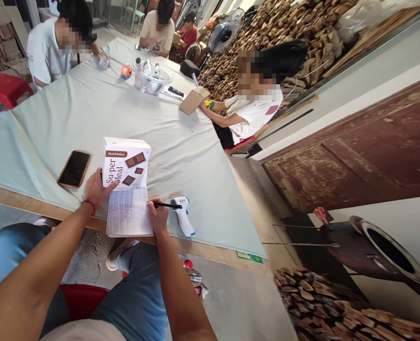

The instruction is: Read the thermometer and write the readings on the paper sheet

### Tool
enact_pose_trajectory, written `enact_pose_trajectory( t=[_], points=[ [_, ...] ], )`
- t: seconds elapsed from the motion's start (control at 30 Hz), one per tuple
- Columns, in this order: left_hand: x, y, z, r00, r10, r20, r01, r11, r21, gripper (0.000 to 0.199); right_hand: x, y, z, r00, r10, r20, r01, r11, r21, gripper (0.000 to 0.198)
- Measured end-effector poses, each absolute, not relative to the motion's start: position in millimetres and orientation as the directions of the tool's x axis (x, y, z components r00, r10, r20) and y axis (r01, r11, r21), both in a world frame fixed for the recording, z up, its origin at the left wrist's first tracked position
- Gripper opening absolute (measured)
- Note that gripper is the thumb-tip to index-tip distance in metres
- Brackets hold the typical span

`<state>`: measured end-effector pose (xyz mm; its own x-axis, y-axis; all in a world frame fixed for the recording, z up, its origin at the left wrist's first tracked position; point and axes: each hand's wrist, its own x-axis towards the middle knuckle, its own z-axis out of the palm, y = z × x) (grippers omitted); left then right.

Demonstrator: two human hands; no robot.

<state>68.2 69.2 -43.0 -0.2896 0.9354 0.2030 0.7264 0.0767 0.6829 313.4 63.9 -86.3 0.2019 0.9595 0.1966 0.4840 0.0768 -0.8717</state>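
My left hand is closed around the lower left side of a white box printed "NutriMotion Su-per Meal", its thumb across the front. Directly below the box an open notebook lies at the table's near edge, its page covered in handwriting. In my right hand is a black pen, pointing to the right, while the hand rests at the notebook's right edge. Close to that hand lies a white and blue infrared thermometer. A dark phone in a brown case lies left of my left hand.
A pale cloth covers the table. Farther off are a clear plastic basket of bottles, an orange tape roll and a black remote. Co-workers sit around the table; the one at right holds a cardboard box. Firewood is stacked lower right.
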Motion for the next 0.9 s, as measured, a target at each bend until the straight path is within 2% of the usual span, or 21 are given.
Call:
enact_pose_trajectory(
  t=[0.23, 0.4, 0.5, 0.63, 0.7, 0.77, 0.8, 0.87, 0.9],
  points=[
    [67.8, 69.2, -45.3, -0.289, 0.934, 0.211, 0.729, 0.072, 0.68, 0.058, 313.7, 63.9, -90.6, 0.195, 0.95, 0.244, 0.502, 0.117, -0.857, 0.019],
    [68.3, 69.6, -46.4, -0.304, 0.928, 0.217, 0.726, 0.078, 0.683, 0.061, 322.1, 64.2, -90.1, 0.182, 0.926, 0.332, 0.537, 0.189, -0.822, 0.026],
    [68.0, 70.2, -45.0, -0.303, 0.93, 0.207, 0.725, 0.084, 0.684, 0.063, 332.4, 66.7, -89.6, 0.083, 0.918, 0.389, 0.65, 0.246, -0.719, 0.029],
    [66.8, 70.3, -42.5, -0.291, 0.939, 0.183, 0.725, 0.091, 0.683, 0.063, 345.1, 65.2, -86.5, -0.073, 0.935, 0.347, 0.824, 0.252, -0.507, 0.049],
    [66.4, 69.9, -42.7, -0.289, 0.94, 0.18, 0.721, 0.09, 0.687, 0.065, 354.7, 59.7, -81.9, -0.071, 0.929, 0.364, 0.858, 0.242, -0.452, 0.051],
    [66.2, 69.5, -43.8, -0.288, 0.94, 0.184, 0.719, 0.085, 0.69, 0.065, 369.5, 52.1, -75.7, 0.06, 0.913, 0.403, 0.897, 0.128, -0.422, 0.047],
    [66.2, 69.4, -44.5, -0.287, 0.939, 0.188, 0.719, 0.082, 0.69, 0.065, 378.5, 48.4, -72.5, 0.184, 0.897, 0.401, 0.913, -0.005, -0.408, 0.046],
    [66.3, 69.7, -45.7, -0.289, 0.938, 0.192, 0.718, 0.08, 0.691, 0.066, 396.9, 42.9, -66.4, 0.391, 0.873, 0.293, 0.882, -0.264, -0.391, 0.053],
    [66.5, 70.0, -46.2, -0.293, 0.937, 0.191, 0.716, 0.083, 0.693, 0.066, 404.6, 41.8, -63.7, 0.428, 0.88, 0.208, 0.862, -0.328, -0.386, 0.054]
  ],
)
